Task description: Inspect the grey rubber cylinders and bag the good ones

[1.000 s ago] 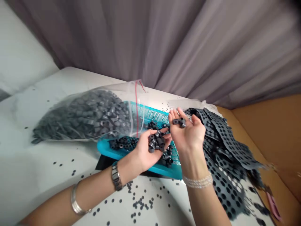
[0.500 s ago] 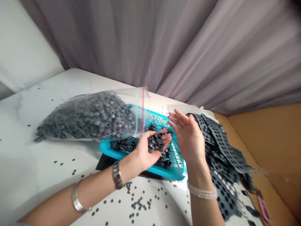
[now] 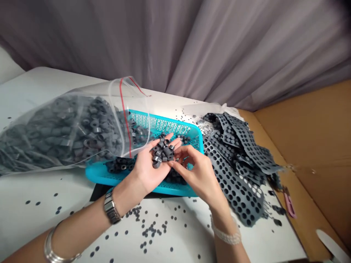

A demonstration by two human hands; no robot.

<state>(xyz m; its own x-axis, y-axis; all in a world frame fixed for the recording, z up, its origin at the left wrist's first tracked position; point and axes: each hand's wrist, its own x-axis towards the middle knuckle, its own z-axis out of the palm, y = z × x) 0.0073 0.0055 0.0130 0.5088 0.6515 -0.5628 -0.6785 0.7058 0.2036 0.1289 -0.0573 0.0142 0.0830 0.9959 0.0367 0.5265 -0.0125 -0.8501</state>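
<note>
My left hand (image 3: 149, 170) lies palm up over the blue basket (image 3: 199, 140), cupped around a pile of small dark grey rings (image 3: 164, 151). Curled beside it, my right hand (image 3: 196, 170) has its thumb and fingertips at the edge of the pile; whether they grip a ring is too small to tell. More dark rings lie in the basket under both hands. A clear zip bag (image 3: 82, 128) with a red stripe, full of the same rings, rests on the basket's left part, its mouth toward my left hand.
Perforated dark grey sheets (image 3: 238, 190) are heaped right of the basket. Small black discs (image 3: 152, 230) are scattered over the white table (image 3: 123, 252). Pink-handled scissors (image 3: 289, 204) lie by the cardboard (image 3: 309, 135) at the right. A grey curtain (image 3: 153, 44) hangs behind.
My right hand has come down and left from its raised, spread pose to the pile in my left palm, its fingers now curled. The view has shifted, and the bag appears larger.
</note>
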